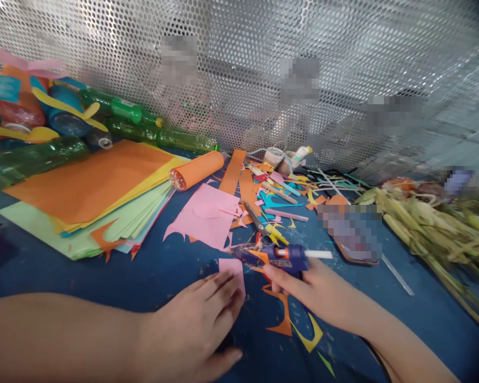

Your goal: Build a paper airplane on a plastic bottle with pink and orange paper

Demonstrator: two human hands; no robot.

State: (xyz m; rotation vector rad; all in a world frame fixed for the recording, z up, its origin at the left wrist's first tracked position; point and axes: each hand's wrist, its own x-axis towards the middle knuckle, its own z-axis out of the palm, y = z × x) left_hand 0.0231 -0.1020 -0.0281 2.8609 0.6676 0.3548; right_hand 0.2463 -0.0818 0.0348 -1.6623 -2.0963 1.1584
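My right hand (303,284) is wrapped around a blue hot glue gun (281,258) with a white glue stick poking from its back end. The gun's nozzle points left, just above a small pink paper piece (232,268). My left hand (201,314) lies over the lower part of that piece, fingers stretched out on it and thumb apart. What is under the fingers is hidden. Scissors (257,219) lie just beyond the gun, near a larger cut pink sheet (207,213). Orange paper scraps (283,316) and a yellow one (312,335) lie below the gun.
Stacked coloured paper (91,181) lies left, with an orange-wrapped bottle (197,169) beside it. Green bottles (120,109) stand behind. Many scraps (279,186) cover the back middle. A phone (349,234) and dry husks (435,229) are right. Perforated metal (239,53) closes the back.
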